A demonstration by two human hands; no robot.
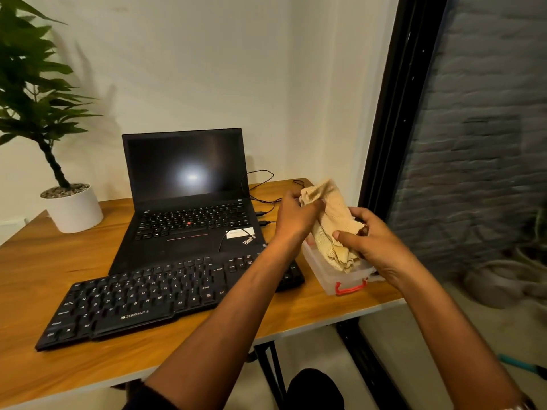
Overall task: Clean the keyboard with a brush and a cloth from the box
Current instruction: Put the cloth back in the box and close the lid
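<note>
A wooden tabletop point(35, 261) carries an open black laptop point(186, 196) and, in front of it, a black keyboard point(142, 297). At the right edge stands a clear plastic box point(331, 276) with a red latch. Above it, the left hand point(296, 217) and right hand point(373, 241) each have their grip clamped on a beige cloth point(328, 223).

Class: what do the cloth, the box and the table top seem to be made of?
Cloth: soft woven or knitted fabric, beige, ribbed and crumpling in both hands.
Box: clear plastic, see-through walls, red clip.
Table top: wood or wood-look laminate, grain lines, smooth sheen.
</note>
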